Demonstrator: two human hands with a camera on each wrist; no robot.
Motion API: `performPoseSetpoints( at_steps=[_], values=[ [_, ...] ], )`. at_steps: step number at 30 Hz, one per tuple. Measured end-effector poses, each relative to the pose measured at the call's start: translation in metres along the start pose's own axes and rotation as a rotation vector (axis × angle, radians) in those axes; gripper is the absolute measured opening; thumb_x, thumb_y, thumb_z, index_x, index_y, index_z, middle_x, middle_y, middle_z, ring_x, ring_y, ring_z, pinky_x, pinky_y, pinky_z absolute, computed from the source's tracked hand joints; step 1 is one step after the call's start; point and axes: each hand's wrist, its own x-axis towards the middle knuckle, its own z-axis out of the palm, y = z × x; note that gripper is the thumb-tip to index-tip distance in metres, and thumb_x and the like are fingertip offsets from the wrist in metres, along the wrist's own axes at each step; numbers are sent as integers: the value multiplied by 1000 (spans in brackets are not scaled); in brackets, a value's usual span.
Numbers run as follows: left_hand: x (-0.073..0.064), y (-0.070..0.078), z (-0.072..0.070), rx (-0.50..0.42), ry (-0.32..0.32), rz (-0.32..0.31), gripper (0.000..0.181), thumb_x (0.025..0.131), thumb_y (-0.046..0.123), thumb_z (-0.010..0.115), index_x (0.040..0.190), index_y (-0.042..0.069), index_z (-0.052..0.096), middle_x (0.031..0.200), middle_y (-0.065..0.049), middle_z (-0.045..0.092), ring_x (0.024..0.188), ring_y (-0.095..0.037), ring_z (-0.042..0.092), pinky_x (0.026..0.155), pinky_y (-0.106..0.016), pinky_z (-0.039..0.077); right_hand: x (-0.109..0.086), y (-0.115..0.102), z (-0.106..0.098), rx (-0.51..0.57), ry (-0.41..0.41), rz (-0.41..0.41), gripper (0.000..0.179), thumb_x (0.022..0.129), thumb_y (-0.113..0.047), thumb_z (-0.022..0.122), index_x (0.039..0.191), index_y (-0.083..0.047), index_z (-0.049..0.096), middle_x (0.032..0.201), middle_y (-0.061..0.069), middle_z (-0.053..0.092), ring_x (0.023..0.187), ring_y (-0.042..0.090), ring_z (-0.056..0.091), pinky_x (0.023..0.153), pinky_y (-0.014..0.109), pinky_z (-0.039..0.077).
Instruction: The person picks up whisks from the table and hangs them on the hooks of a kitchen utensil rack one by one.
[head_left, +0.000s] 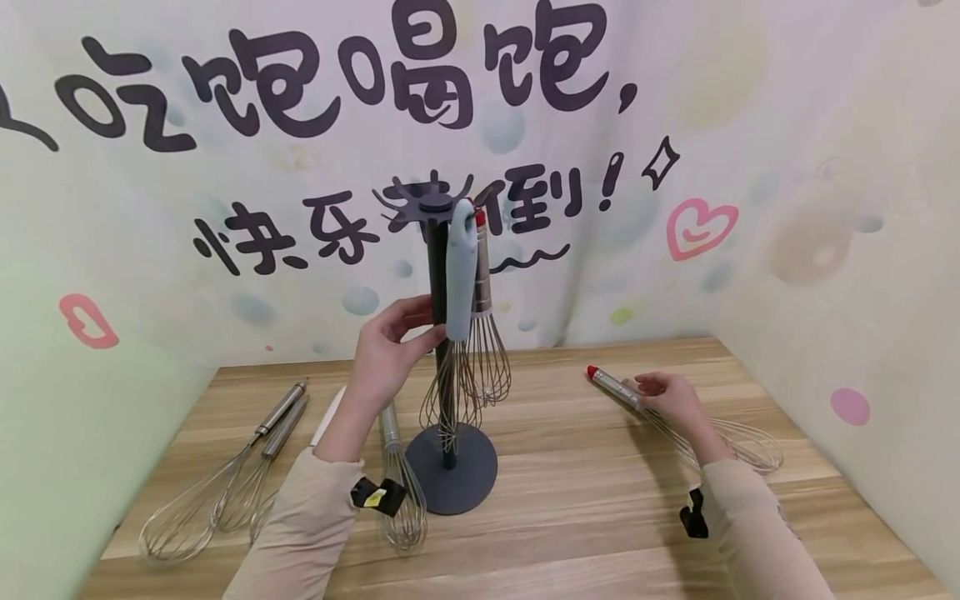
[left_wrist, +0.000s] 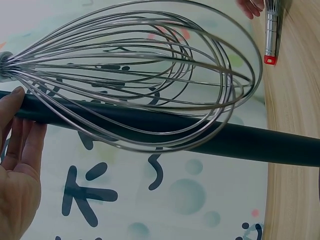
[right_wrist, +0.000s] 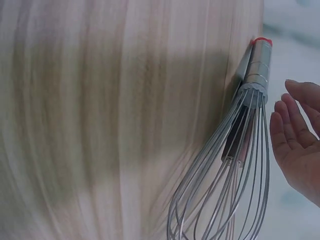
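Observation:
A dark whisk stand with a round base [head_left: 472,475] and a ring of hooks [head_left: 433,208] stands mid-table. My left hand [head_left: 384,350] grips its pole [left_wrist: 280,145] between thumb and fingers. Two whisks hang on the stand: one with a light blue handle [head_left: 461,283], one with a metal handle [head_left: 482,279] and red end. At the right, my right hand [head_left: 671,404] hovers close by a red-ended metal whisk [head_left: 618,387] lying on the table. The right wrist view shows the fingers [right_wrist: 295,122] loosely extended beside that whisk, with a dark-handled whisk [right_wrist: 232,142] behind its wires.
Two metal whisks [head_left: 281,412] lie at the left of the wooden table [head_left: 555,533]. Another whisk [head_left: 397,475] lies against the stand's base, and a white handle [head_left: 330,417] shows beside the left forearm. A printed backdrop [head_left: 600,275] rises behind the table.

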Motion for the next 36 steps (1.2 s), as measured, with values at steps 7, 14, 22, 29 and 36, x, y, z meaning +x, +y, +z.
performPoseSetpoints(
  at_steps=[7, 14, 22, 29, 36],
  values=[
    [1, -1, 1, -7, 0, 4, 41, 87, 2, 66, 127, 4, 58, 124, -16, 61, 98, 6, 60, 84, -18, 55, 1, 5, 1, -34, 9, 20, 41, 85, 1, 62, 123, 15, 53, 116, 34, 60, 107, 44, 59, 88, 46, 52],
    [1, 0, 1, 0, -2, -12, 41, 87, 3, 66, 127, 4, 57, 124, -17, 61, 97, 6, 60, 84, -17, 54, 0, 8, 3, -55, 8, 28, 41, 84, 1, 64, 121, 15, 54, 116, 34, 60, 107, 44, 58, 90, 49, 50],
    [1, -1, 1, 11, -3, -21, 41, 87, 4, 66, 128, 5, 57, 125, -16, 61, 98, 7, 59, 85, -17, 54, 1, 9, 4, -87, -17, 23, 41, 83, 1, 63, 120, 15, 55, 114, 34, 61, 102, 42, 60, 86, 45, 50],
    [1, 0, 1, 8, -1, -18, 41, 87, 4, 66, 128, 5, 57, 125, -16, 61, 99, 6, 60, 85, -17, 54, 4, 11, 7, -119, -16, 25, 41, 82, 2, 61, 120, 15, 55, 114, 33, 61, 102, 41, 60, 86, 46, 50],
    [1, 0, 1, 4, 0, -9, 41, 88, 3, 65, 128, 6, 57, 124, -16, 61, 99, 7, 60, 84, -18, 55, 6, 12, 11, -162, -8, 54, 40, 83, 1, 62, 120, 13, 56, 115, 33, 60, 102, 41, 59, 88, 50, 48]
  ],
)
